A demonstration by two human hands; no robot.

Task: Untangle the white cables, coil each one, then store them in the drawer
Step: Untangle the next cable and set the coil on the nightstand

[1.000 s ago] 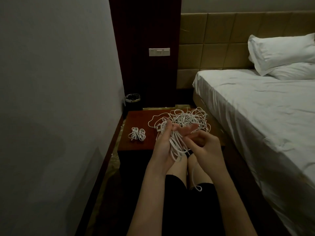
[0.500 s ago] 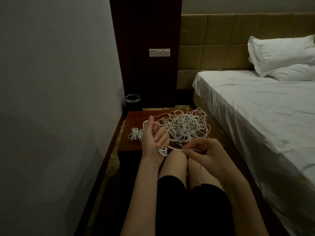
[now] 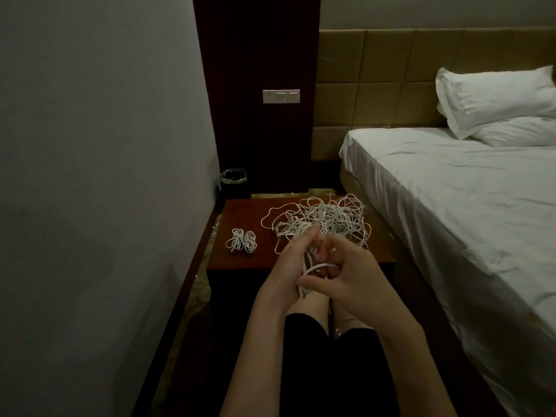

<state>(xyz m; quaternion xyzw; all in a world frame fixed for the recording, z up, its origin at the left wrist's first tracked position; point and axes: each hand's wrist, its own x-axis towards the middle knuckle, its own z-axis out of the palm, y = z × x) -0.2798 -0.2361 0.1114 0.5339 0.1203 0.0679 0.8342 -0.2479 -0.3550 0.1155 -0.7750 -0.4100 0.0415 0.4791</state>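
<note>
Low on the dark bedside table (image 3: 240, 212) at frame centre, you're mid-coil: left hand (image 3: 288, 260) grips the looped cable (image 3: 316, 267), right hand (image 3: 349, 275) pinches it; next, feed slack from the tangle (image 3: 328, 218).

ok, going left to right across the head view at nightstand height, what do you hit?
Grey wall → coiled cables → tangled cable pile on the nightstand → bed.

Bare nightstand top (image 3: 240, 215) lies between coiled cables (image 3: 241, 240) and tangled cables (image 3: 328, 218); wall (image 3: 105, 176) and bed (image 3: 451, 191) flank it.
</note>
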